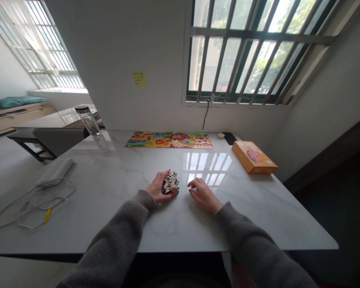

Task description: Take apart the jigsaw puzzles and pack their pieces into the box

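1. Behind everything, a pale, shadowed wall (132, 40), meeting the far edge of the table.
2. Across most of the lower view, a glossy white table (171, 232) with faint grey veining and reflections of light from outside.
3. High on the right, a barred window (243, 34) with greenery beyond.
4. From the near edge, reaching in over the tabletop, a grey knitted left sleeve (117, 228) and a matching right sleeve (252, 236).
5. Flat along the far edge, a long illustrated panel (171, 140), brightly coloured, with a red barn.
6. Toward the far right corner, an orange box (253, 158), lying flat.
7. At left, a white device (55, 172), with a loosely looped cable (33, 228) and a yellow tag (47, 216).
8. Upright at the far left corner, a clear bottle (90, 122) with a dark cap.
9. Near the table's middle, the left hand (159, 188), fingers and thumb wrapped around the left side of a bundle of thin pieces (171, 183), gripping firmly.
10. Just right of that bundle, apart from it, the right hand (204, 196), fingers loosely curled, thumb parted from them. Cannot tell whether touching the tabletop.
11. Beside the box, a black phone-like object (230, 138).
12. In the left hand's grip, the bundle itself: white and brown edges, flecks of red and green, details too small to tell.
13. On the wall, a yellow note (139, 79).
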`<state>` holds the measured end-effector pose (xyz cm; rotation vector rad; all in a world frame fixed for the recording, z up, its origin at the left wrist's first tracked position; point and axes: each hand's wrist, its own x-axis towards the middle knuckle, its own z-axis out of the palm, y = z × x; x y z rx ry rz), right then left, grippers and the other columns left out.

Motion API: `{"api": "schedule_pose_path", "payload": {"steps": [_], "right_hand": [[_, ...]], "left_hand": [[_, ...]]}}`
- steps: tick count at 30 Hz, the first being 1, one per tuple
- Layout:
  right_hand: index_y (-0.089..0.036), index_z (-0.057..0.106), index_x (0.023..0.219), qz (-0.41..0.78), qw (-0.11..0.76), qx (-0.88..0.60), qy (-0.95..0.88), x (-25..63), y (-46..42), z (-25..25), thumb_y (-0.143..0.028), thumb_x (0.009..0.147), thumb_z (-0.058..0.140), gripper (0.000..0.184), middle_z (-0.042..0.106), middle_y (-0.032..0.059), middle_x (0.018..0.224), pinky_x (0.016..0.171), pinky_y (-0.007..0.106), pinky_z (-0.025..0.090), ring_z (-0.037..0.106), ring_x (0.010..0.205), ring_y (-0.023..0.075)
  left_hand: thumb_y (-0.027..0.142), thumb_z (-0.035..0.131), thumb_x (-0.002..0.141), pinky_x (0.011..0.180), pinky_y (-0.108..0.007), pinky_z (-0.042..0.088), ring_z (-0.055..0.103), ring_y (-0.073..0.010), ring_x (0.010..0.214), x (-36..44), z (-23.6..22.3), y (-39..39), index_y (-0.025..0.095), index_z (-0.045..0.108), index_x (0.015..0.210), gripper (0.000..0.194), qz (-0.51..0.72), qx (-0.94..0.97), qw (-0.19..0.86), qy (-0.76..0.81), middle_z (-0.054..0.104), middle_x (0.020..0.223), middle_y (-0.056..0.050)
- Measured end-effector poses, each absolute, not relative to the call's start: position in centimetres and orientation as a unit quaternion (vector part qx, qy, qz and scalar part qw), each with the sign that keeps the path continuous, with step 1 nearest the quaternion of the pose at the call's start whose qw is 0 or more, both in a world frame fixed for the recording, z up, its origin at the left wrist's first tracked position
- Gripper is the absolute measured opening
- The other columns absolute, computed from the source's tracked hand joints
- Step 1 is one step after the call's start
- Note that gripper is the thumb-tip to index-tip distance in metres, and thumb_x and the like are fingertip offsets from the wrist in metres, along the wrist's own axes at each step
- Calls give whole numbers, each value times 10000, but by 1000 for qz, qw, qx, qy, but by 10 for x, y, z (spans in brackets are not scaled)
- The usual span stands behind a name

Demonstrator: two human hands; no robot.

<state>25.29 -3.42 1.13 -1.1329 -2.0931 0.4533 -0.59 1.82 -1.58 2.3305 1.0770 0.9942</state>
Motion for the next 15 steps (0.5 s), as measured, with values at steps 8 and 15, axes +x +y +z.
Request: {"api": "schedule_pose_path", "payload": {"steps": [8,15], "right_hand": [[-214,586,1135,-62,420,-588,-689,340,-13,14,-283,885,562,261,503,111,1155,1029,486,374,472,1141,287],[-213,463,1282,-218,383,-753,-488,475,16,8,-594,775,602,650,351,176,1398,1064,616,220,300,1319,385]], "left_hand": [[375,714,690,1095,-502,421,504,-316,1226,-6,-16,17,201,321,1471,892,349,837,177,383,477,1280,-121],[379,694,695,1073,-510,432,513,-305,1207,-5,-18,18,200,338,1456,859,362,832,175,383,488,1277,-121]]}}
